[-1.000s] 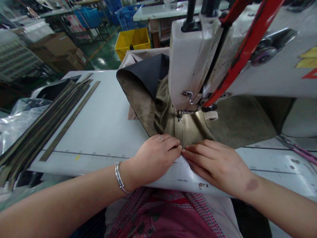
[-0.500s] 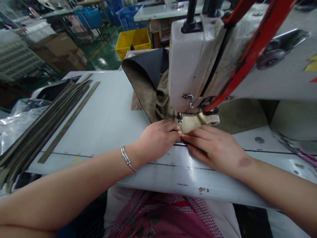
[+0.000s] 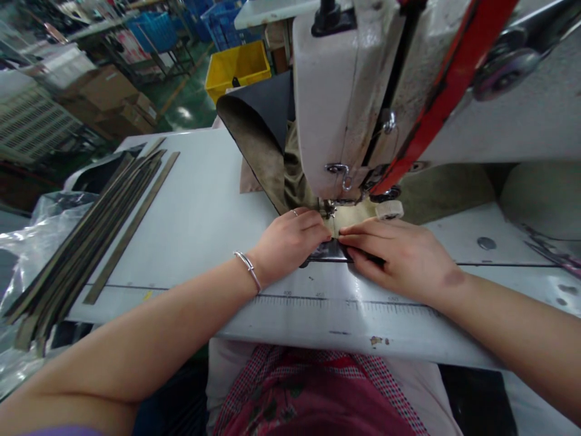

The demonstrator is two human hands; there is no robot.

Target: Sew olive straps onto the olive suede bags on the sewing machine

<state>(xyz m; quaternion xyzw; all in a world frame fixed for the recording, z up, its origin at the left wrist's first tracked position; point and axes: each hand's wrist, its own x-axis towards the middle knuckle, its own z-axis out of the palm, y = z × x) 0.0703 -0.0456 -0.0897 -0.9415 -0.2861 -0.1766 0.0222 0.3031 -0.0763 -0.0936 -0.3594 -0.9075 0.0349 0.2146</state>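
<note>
A white industrial sewing machine (image 3: 345,103) stands on a white worktable (image 3: 195,212). A piece of olive-tan leather (image 3: 272,157) with a dark outer face runs under its head and curls up behind it. My left hand (image 3: 290,242), with a ring and a silver bracelet, presses its bunched fingers on the leather's near edge just left of the needle (image 3: 327,209). My right hand (image 3: 399,254) lies flatter on the right side, fingertips almost meeting the left ones. Only a short strip of leather shows in front of the presser foot.
A bundle of long dark leather strips (image 3: 86,236) lies across the table's left part, over a clear plastic bag (image 3: 27,242). A printed ruler scale (image 3: 318,300) runs along the table front. Beyond the table are a yellow crate (image 3: 236,66), blue crates and cardboard boxes (image 3: 104,100).
The leather has fed away from me under the machine head, and both hands have followed it forward to right beside the needle. Far less leather shows in front of the foot.
</note>
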